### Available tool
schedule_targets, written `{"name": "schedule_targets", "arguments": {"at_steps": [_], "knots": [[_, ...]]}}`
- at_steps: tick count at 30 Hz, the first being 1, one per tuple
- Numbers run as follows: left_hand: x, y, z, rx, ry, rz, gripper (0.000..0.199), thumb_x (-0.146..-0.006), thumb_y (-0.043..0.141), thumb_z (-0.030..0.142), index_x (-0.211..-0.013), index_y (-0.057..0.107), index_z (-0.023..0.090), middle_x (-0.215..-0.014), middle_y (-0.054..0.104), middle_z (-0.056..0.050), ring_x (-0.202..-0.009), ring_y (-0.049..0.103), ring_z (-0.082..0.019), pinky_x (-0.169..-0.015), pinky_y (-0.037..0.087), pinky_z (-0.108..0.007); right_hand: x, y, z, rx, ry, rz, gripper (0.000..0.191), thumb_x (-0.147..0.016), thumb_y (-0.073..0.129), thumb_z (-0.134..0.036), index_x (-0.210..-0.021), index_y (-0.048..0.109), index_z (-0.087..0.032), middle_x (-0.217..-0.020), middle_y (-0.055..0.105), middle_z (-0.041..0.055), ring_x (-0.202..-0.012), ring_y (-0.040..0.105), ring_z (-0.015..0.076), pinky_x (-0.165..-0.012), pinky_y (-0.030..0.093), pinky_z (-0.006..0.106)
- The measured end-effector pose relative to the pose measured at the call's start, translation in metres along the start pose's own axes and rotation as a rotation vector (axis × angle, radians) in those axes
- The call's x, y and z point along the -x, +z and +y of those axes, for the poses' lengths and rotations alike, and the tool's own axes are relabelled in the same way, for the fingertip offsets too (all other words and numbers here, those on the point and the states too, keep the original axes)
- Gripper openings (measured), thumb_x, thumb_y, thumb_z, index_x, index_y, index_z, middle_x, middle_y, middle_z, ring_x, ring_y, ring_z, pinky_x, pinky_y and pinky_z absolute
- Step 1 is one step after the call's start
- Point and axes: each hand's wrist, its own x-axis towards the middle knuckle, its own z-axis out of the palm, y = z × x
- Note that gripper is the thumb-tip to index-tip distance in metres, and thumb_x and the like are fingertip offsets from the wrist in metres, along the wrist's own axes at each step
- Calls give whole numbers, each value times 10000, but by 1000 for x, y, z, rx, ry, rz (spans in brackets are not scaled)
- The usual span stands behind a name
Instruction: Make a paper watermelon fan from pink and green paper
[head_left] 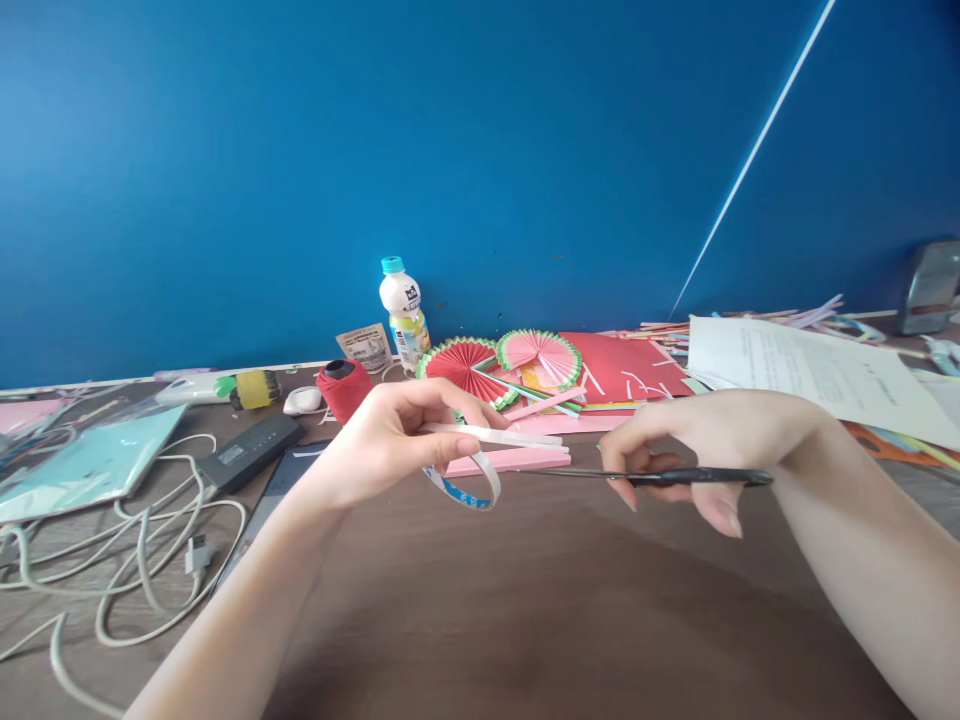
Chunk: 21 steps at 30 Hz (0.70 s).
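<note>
Between the thumb and fingers of my left hand [409, 440] are narrow white strips [517, 438], their ends pointing right. A curled strip with a blue patterned face [469, 495] loops below that hand. My right hand [675, 450] has its fingers through dark scissors [690, 477], held level with the thin blade toward the left. The blade tip lies close to the strips' ends, near a folded pink paper piece [517, 460] behind them. Whether the blades are parted cannot be made out.
Behind my hands lie red [457, 365] and pink [540, 360] pleated paper fans, red paper [622, 365], a bottle [405, 315] and red thread [343, 390]. White cables [142, 560] and a black box [251, 453] are left; printed sheets [810, 375] lie right.
</note>
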Motion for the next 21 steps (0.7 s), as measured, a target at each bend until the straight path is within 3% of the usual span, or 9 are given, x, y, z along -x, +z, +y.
{"name": "schedule_targets", "arguments": {"at_steps": [3, 9, 15, 21], "knots": [[0, -2, 0, -39, 6, 44, 98, -716, 701, 235, -751, 656, 155, -847, 702, -37, -670, 652, -114, -512, 493, -150, 2, 0, 0, 19, -10, 39, 615, -445, 799, -555, -821, 523, -155, -812, 539, -6, -592, 445, 70, -542, 371, 226], [2, -4, 4, -73, -19, 84, 123, -707, 704, 244, -728, 638, 142, -828, 693, -37, -618, 635, -110, -501, 482, -175, 8, -5, 3, 65, -61, 71, 610, -490, 768, -589, -853, 558, -146, -643, 490, -36, -571, 443, 88, -499, 352, 224], [1, -3, 0, -79, -13, 32, 141, -717, 697, 264, -756, 651, 136, -880, 692, -66, -704, 641, -130, -547, 501, -180, 9, -7, 8, 31, -45, 83, 590, -508, 772, -566, -871, 565, -151, -636, 494, -39, -553, 438, 88, -476, 336, 220], [-1, 2, -2, -81, -56, -48, 185, -724, 691, 283, -800, 646, 121, -923, 678, -93, -659, 632, -131, -543, 502, -209, 2, -7, 6, 55, -112, 32, 585, -537, 749, -585, -865, 577, -132, -645, 493, -37, -560, 440, 86, -485, 312, 222]]}}
